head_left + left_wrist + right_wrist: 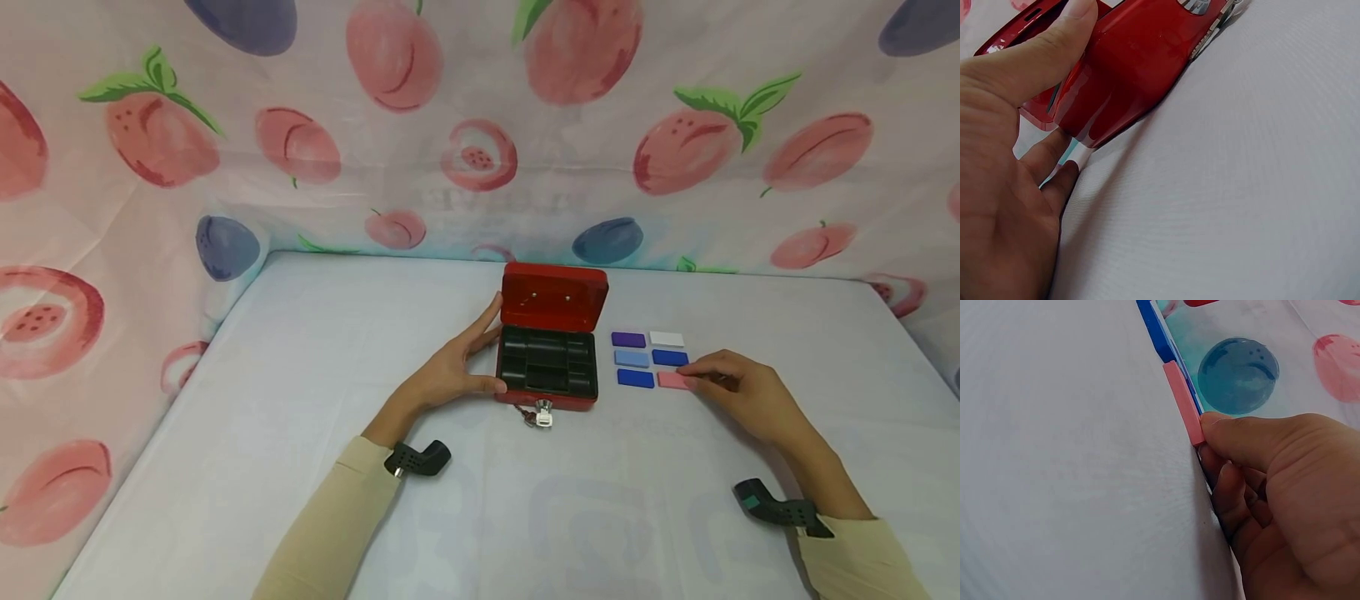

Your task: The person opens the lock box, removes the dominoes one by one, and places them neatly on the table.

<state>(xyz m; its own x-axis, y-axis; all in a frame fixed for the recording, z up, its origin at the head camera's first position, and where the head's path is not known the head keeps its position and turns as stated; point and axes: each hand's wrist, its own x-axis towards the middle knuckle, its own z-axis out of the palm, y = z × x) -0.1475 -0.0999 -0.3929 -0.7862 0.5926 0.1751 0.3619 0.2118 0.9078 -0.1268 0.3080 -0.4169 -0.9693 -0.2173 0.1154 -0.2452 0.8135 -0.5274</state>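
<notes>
A red cash box (546,403) stands with its lid (553,297) raised, showing a black compartment tray (547,377). My left hand (453,371) rests along its left side, thumb at the front corner and fingers stretched toward the lid. In the left wrist view the thumb lies over the rim of the box (1129,69). To the right, my right hand (750,396) pinches the near end of a pink rectangular block (672,381) between thumb and fingers. That pink block (1182,403) is close over the white tabletop, beside a blue block (1155,331).
Beside the box lie more flat blocks: purple (628,340), white (667,339), light blue (632,358) and dark blue (635,378). Keys (537,415) hang at the box's front lock. A fruit-patterned cloth (480,125) rises behind the white table (480,517).
</notes>
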